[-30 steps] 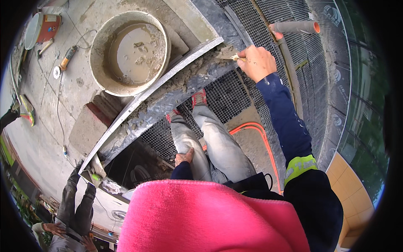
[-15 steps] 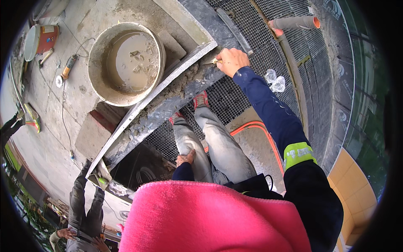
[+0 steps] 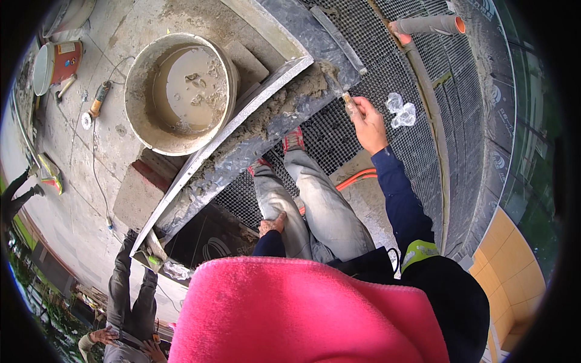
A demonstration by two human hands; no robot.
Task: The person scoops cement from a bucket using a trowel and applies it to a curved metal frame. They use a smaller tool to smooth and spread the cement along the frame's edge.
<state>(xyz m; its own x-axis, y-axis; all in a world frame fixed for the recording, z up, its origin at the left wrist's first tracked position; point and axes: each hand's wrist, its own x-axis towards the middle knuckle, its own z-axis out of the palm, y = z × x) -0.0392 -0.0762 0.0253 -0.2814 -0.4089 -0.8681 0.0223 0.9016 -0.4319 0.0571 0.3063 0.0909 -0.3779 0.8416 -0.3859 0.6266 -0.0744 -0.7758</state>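
Note:
My right hand [image 3: 367, 124] is closed round the wooden handle of a small trowel [image 3: 347, 100], just off the near edge of a dark membrane-covered ledge [image 3: 275, 121]. The trowel's blade is hard to make out against the mortar. Wet grey mortar [image 3: 308, 85] lies in a rough strip along the ledge, against a pale stone slab edge [image 3: 221, 136]. My left hand [image 3: 272, 225] rests on my left trouser leg with nothing held in it.
Beyond the slab edge stands a large bucket [image 3: 136, 91] of watery mortar. An angle grinder [image 3: 98, 100] and a red-white bucket [image 3: 65, 59] sit farther left. Dimpled sheeting [image 3: 387, 66], a grey pipe [image 3: 426, 25] and crumpled clear plastic [image 3: 400, 111] lie right. Another person [image 3: 130, 308] stands lower left.
My right hand has drawn back from the mortar toward the right and nearer to me, with the trowel still in it. My left hand has stayed on my leg.

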